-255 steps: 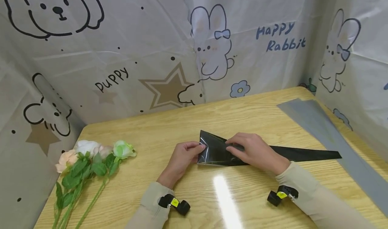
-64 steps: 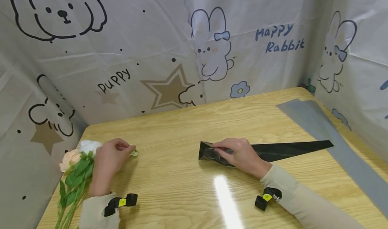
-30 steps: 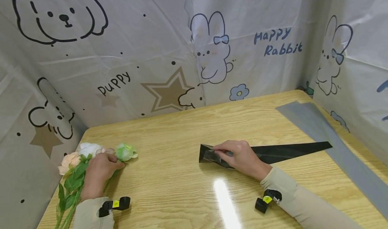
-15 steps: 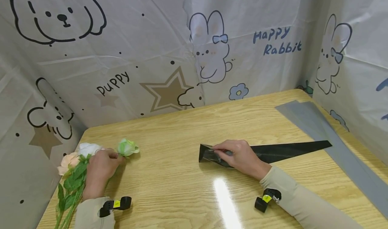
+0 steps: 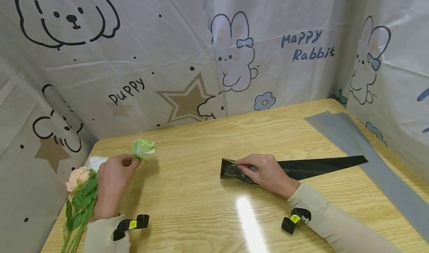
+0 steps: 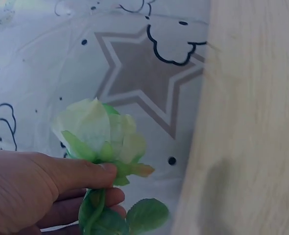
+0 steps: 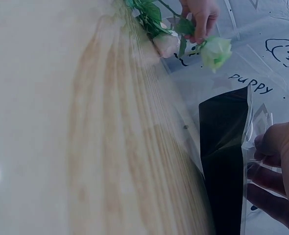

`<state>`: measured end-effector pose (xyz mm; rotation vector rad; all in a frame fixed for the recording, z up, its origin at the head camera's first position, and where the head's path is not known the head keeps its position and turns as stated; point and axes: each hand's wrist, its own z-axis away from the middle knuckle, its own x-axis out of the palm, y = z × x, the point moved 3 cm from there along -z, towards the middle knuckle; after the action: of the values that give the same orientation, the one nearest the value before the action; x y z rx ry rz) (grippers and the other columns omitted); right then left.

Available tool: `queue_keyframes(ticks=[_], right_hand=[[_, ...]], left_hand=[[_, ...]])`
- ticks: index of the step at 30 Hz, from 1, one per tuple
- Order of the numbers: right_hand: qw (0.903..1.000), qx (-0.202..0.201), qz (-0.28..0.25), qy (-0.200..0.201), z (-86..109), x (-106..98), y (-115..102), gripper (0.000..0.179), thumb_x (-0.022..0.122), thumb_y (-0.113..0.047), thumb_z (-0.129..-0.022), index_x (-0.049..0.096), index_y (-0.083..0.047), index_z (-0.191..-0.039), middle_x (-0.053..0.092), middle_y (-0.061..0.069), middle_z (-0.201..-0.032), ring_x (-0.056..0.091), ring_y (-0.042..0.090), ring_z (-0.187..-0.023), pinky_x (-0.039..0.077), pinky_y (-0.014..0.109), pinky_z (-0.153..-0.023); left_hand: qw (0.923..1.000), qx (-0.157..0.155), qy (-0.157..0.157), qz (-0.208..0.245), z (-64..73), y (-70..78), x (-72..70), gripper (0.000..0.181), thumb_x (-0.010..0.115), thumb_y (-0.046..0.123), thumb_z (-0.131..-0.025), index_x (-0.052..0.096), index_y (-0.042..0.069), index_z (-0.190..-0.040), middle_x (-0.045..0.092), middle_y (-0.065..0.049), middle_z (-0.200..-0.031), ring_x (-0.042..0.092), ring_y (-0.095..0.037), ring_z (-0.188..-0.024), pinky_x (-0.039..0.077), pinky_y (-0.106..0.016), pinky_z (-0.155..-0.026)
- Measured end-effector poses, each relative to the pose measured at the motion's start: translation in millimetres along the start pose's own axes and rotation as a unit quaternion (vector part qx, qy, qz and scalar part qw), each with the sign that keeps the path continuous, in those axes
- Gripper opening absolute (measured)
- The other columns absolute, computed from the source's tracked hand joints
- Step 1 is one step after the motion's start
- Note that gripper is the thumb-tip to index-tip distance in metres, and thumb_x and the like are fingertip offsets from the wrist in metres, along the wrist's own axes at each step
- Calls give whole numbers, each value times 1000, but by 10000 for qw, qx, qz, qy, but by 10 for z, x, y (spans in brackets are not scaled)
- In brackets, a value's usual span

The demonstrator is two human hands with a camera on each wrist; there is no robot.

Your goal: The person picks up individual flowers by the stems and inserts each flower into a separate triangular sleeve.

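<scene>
A pale green artificial rose (image 5: 143, 149) is pinched just below its bloom by my left hand (image 5: 115, 178), raised off the table at the left. In the left wrist view the thumb presses the rose's stem (image 6: 96, 208) against the fingers, with green leaves hanging below. My right hand (image 5: 268, 170) pinches the upper edge of a long black flower sleeve (image 5: 318, 166) with a clear front, near its wide end. That wide end gapes slightly toward the left. In the right wrist view the sleeve (image 7: 223, 147) stands beside the thumb and fingers.
Other artificial roses lie at the table's left edge: a peach one (image 5: 78, 176) and a white one (image 5: 96, 163), with leafy stems (image 5: 80, 208). Grey translucent sheets (image 5: 355, 145) lie along the right side. Printed cloth (image 5: 181, 33) walls in the wooden table (image 5: 187, 208).
My left hand has lifted the green rose up from beside the other roses. Earlier both hands were on the black sleeve; the right hand still holds it in nearly the same place.
</scene>
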<state>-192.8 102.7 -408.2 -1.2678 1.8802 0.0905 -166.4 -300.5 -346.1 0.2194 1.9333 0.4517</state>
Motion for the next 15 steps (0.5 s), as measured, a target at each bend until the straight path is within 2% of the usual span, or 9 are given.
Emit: queue_keyframes(ticks=[7, 13, 15], right_hand=[[10000, 56, -37, -31, 8, -11, 7, 18, 80, -12, -91, 80, -16, -108, 82, -1, -98, 77, 7, -83, 62, 20, -70], [10000, 60, -44, -1, 5, -18, 9, 18, 80, -13, -91, 80, -15, -109, 81, -1, -98, 76, 7, -83, 62, 20, -71], [10000, 60, -77, 2, 0, -15, 6, 18, 80, -13, -91, 80, -15, -109, 81, -1, -98, 76, 7, -83, 62, 20, -71]], left_hand=[[9998, 24, 111, 157, 21, 186, -70, 29, 75, 29, -96, 80, 5, -111, 80, -21, -96, 74, -36, -76, 57, -53, -70], [9969, -30, 555, 554, 41, 366, -159, 32, 72, 33, -97, 80, 6, -111, 80, -20, -95, 74, -37, -80, 55, -55, -77], [9944, -99, 776, 707, 56, 419, -200, 29, 73, 31, -97, 81, 7, -110, 81, -19, -93, 73, -30, -74, 55, -50, -75]])
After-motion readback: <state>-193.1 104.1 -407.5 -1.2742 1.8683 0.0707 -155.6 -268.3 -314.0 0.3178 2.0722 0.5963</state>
